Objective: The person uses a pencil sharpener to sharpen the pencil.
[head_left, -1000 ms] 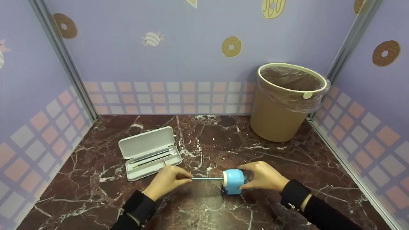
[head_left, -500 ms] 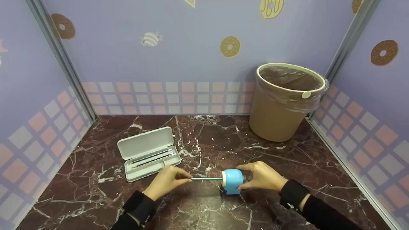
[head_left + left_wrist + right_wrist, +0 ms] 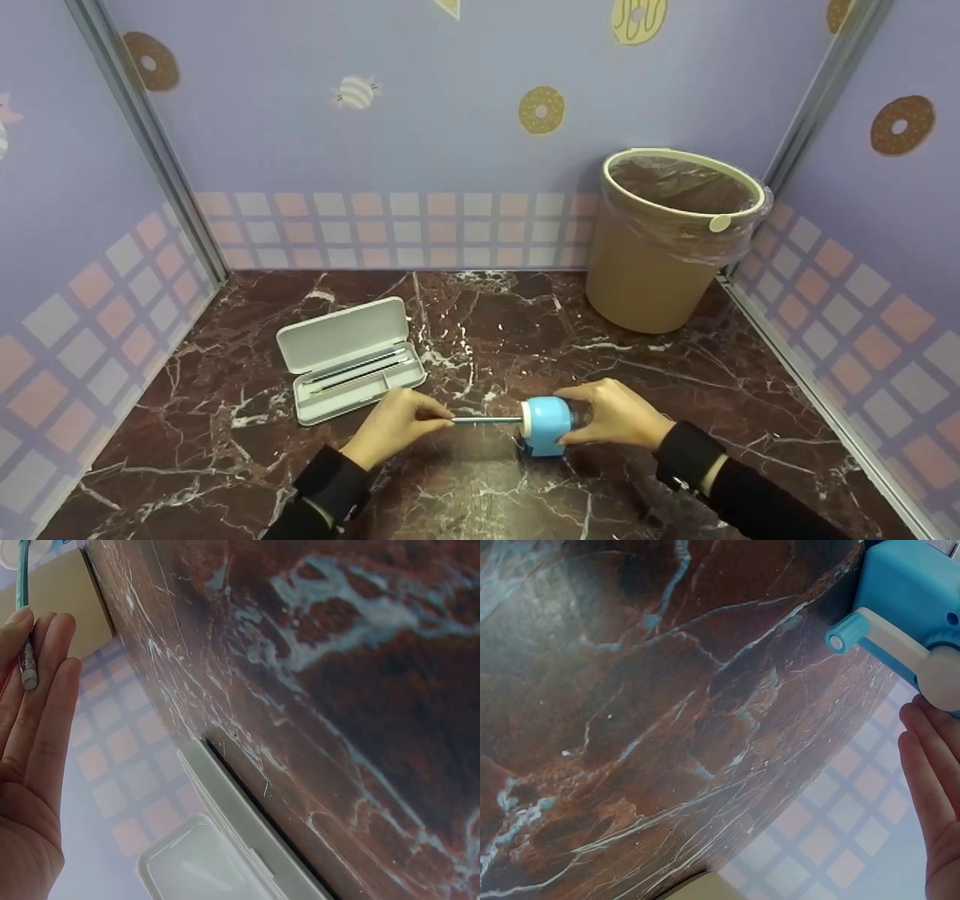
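Observation:
A teal pencil (image 3: pixel 487 420) lies level, its far end inside the white front of a blue crank pencil sharpener (image 3: pixel 549 426). My left hand (image 3: pixel 397 426) pinches the pencil near its eraser end. In the left wrist view, the eraser (image 3: pixel 29 679) pokes out past the thumb, and the other fingers are extended. My right hand (image 3: pixel 619 414) holds the sharpener's back part between thumb and fingers, from the right. The right wrist view shows the crank handle (image 3: pixel 846 634) sticking out, with no fingers on its knob. The sharpener stands on the dark marbled table (image 3: pixel 480 495).
Left of the sharpener, a pale pencil case (image 3: pixel 345 341) lies with its lid raised and pencils inside. A tan bin (image 3: pixel 645 262) with a clear liner stands at the back right. Small white specks (image 3: pixel 465 341) dot the table. Patterned walls (image 3: pixel 480 135) enclose the back and sides.

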`<state>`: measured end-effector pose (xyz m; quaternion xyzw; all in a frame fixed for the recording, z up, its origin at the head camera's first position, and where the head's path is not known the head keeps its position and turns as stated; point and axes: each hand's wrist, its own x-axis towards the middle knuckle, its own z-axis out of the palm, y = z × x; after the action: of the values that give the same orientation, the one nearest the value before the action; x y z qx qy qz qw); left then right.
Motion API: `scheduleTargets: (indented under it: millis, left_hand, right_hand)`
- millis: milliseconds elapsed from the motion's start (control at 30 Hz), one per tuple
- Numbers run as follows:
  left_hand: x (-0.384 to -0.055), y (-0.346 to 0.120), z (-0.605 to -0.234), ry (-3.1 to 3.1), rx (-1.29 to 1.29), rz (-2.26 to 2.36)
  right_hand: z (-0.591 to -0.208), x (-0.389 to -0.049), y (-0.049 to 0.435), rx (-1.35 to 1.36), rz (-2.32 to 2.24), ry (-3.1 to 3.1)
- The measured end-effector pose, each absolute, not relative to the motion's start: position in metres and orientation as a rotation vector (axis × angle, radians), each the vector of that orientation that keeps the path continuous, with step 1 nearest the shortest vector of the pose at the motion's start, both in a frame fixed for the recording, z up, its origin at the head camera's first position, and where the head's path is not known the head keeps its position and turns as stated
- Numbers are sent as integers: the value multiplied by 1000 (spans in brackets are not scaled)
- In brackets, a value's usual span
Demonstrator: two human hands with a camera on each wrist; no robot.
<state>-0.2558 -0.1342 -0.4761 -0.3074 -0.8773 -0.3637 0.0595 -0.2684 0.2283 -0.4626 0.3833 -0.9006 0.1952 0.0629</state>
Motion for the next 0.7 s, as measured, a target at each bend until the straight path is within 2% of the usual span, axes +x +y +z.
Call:
scheduleTargets:
  millis: [700]
  left_hand:
    - [-259, -130, -479, -2645, -918, -1112]
  right_hand:
    - [-465, -270, 230, 1181, 595, -2685]
